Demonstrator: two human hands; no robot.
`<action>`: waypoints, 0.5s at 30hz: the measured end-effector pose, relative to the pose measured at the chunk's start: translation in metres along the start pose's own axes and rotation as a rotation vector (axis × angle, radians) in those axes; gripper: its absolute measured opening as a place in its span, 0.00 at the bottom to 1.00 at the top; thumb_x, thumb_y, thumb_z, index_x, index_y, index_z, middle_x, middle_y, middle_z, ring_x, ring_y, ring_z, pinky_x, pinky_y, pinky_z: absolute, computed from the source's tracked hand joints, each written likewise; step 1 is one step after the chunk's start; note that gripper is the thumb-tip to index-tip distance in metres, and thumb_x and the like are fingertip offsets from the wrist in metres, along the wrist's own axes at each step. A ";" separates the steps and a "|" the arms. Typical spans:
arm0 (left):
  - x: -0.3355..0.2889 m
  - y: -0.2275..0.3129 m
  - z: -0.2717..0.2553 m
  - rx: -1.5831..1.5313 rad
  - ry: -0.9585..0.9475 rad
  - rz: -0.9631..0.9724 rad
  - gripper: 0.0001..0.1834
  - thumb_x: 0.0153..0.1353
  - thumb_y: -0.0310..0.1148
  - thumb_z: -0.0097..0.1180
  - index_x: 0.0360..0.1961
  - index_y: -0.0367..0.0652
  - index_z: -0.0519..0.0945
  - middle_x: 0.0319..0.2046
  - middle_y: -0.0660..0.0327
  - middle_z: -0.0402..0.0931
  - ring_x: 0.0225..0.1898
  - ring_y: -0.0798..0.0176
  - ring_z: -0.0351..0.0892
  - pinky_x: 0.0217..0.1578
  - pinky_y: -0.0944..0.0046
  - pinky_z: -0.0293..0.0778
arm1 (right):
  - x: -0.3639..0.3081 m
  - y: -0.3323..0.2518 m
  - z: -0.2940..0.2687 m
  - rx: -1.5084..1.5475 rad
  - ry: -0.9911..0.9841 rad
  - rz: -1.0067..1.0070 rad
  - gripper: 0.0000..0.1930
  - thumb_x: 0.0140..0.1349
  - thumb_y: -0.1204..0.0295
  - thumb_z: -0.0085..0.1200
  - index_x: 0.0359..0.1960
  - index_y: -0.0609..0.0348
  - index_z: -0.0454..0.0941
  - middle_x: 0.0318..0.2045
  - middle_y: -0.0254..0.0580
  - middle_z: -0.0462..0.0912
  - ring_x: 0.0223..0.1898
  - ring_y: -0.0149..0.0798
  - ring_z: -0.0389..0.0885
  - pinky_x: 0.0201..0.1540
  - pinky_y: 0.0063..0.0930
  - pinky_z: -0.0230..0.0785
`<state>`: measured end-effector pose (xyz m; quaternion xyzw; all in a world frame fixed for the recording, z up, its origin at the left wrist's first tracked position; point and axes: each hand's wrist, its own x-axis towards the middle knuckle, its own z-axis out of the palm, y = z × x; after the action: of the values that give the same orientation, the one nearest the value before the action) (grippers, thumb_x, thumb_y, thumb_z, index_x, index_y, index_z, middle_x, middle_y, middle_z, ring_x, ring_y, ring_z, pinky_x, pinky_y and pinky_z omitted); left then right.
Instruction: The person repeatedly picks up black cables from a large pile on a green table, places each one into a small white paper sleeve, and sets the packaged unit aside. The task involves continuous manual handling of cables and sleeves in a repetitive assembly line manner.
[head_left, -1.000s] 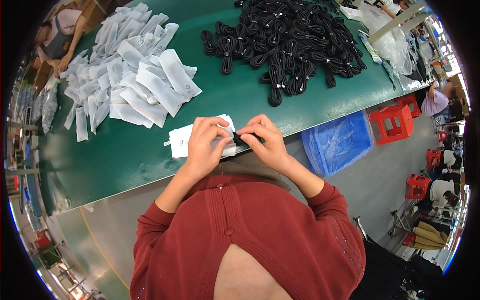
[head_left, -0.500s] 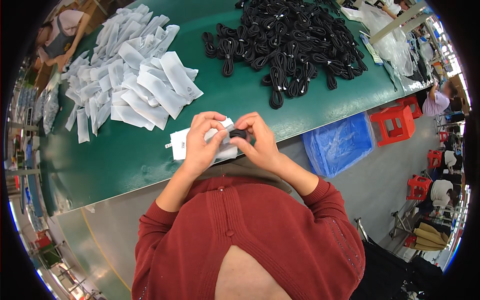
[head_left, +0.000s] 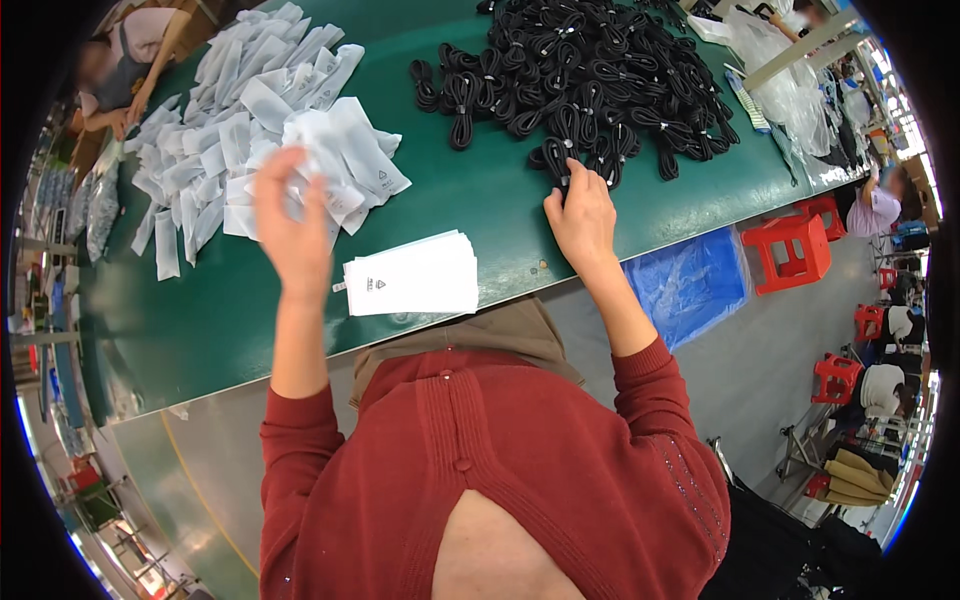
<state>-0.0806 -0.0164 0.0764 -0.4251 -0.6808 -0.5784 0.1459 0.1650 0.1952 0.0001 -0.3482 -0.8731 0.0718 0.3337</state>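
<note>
At the near edge of the pile of black coiled cables (head_left: 610, 70), my right hand (head_left: 587, 218) has its fingers and thumb around the near end of one cable bundle (head_left: 549, 158). My left hand (head_left: 295, 225) is raised beside the heap of filled white pouches (head_left: 235, 140), smeared by motion. Its thumb and forefinger are apart, and I see nothing between them. A blurred white pouch (head_left: 325, 140) lies on the heap just beyond its fingertips. In front of me is a flat stack of white pouches (head_left: 425, 280) with small dark print.
The green table (head_left: 460, 195) ends just before my body. Below its edge at the right stand a blue bin (head_left: 690, 285) lined with clear plastic and a red stool (head_left: 787, 250). Clear plastic bags (head_left: 785, 90) lie at the table's far right. Another person (head_left: 125, 65) works at the far left.
My hands have parted from over the pouch stack. The left went up and left to the white heap, where a pouch now lies blurred; the right reached to the cable pile and took hold of a bundle.
</note>
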 end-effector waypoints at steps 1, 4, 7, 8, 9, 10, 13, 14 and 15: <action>-0.017 0.011 0.003 -0.043 -0.199 -0.051 0.11 0.59 0.21 0.58 0.44 0.37 0.79 0.48 0.58 0.77 0.50 0.60 0.75 0.51 0.63 0.71 | -0.003 0.000 0.000 0.078 0.025 0.010 0.21 0.57 0.73 0.56 0.54 0.65 0.73 0.36 0.54 0.78 0.37 0.54 0.77 0.43 0.44 0.72; -0.070 0.022 0.023 -0.106 -0.644 0.078 0.14 0.50 0.23 0.67 0.40 0.40 0.80 0.43 0.56 0.76 0.46 0.54 0.75 0.45 0.61 0.73 | -0.014 -0.002 -0.007 0.612 -0.208 0.319 0.20 0.61 0.72 0.52 0.55 0.65 0.73 0.33 0.47 0.80 0.29 0.37 0.75 0.35 0.30 0.69; -0.099 0.029 0.033 -0.037 -0.829 0.088 0.13 0.51 0.28 0.68 0.38 0.40 0.79 0.39 0.57 0.75 0.44 0.51 0.75 0.43 0.57 0.73 | -0.025 -0.022 -0.028 1.213 -0.465 0.672 0.18 0.67 0.69 0.54 0.56 0.64 0.73 0.33 0.32 0.79 0.28 0.19 0.67 0.30 0.16 0.60; -0.103 0.028 0.036 0.011 -0.859 0.122 0.12 0.52 0.27 0.68 0.36 0.40 0.79 0.38 0.57 0.75 0.42 0.51 0.75 0.43 0.56 0.73 | -0.033 -0.025 -0.029 1.167 -0.494 0.581 0.20 0.66 0.69 0.57 0.56 0.65 0.72 0.35 0.34 0.79 0.31 0.22 0.71 0.33 0.18 0.64; -0.106 0.026 0.038 0.017 -0.846 0.110 0.11 0.52 0.27 0.67 0.35 0.39 0.79 0.37 0.57 0.75 0.40 0.52 0.75 0.42 0.57 0.73 | -0.038 -0.034 -0.035 1.125 -0.488 0.480 0.20 0.65 0.69 0.58 0.56 0.65 0.71 0.35 0.33 0.79 0.33 0.23 0.73 0.36 0.19 0.66; -0.107 0.022 0.039 0.026 -0.833 0.098 0.10 0.53 0.26 0.67 0.34 0.38 0.78 0.35 0.57 0.75 0.39 0.52 0.75 0.42 0.57 0.73 | -0.042 -0.043 -0.042 1.083 -0.481 0.379 0.21 0.65 0.70 0.59 0.57 0.66 0.70 0.36 0.33 0.79 0.35 0.24 0.75 0.38 0.21 0.68; -0.111 0.019 0.040 -0.069 -0.778 -0.069 0.07 0.55 0.24 0.64 0.32 0.37 0.77 0.31 0.58 0.76 0.35 0.57 0.76 0.40 0.61 0.73 | -0.055 -0.046 -0.052 0.958 -0.528 0.379 0.18 0.65 0.69 0.59 0.53 0.65 0.76 0.39 0.39 0.82 0.39 0.29 0.78 0.43 0.25 0.71; -0.112 0.019 0.040 -0.120 -0.755 -0.147 0.06 0.56 0.24 0.63 0.31 0.36 0.77 0.30 0.58 0.75 0.33 0.59 0.76 0.39 0.63 0.72 | -0.058 -0.047 -0.055 0.885 -0.539 0.354 0.17 0.65 0.69 0.59 0.52 0.65 0.77 0.39 0.41 0.82 0.39 0.30 0.79 0.43 0.26 0.71; -0.112 0.019 0.040 -0.154 -0.741 -0.214 0.05 0.57 0.23 0.62 0.32 0.36 0.77 0.30 0.59 0.76 0.33 0.60 0.75 0.39 0.64 0.72 | -0.058 -0.050 -0.061 0.811 -0.522 0.274 0.15 0.65 0.69 0.59 0.50 0.63 0.80 0.37 0.47 0.84 0.36 0.38 0.82 0.43 0.29 0.73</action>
<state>0.0121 -0.0263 0.0006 -0.5413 -0.6826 -0.4469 -0.2033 0.2068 0.1126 0.0341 -0.2724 -0.7755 0.5332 0.2002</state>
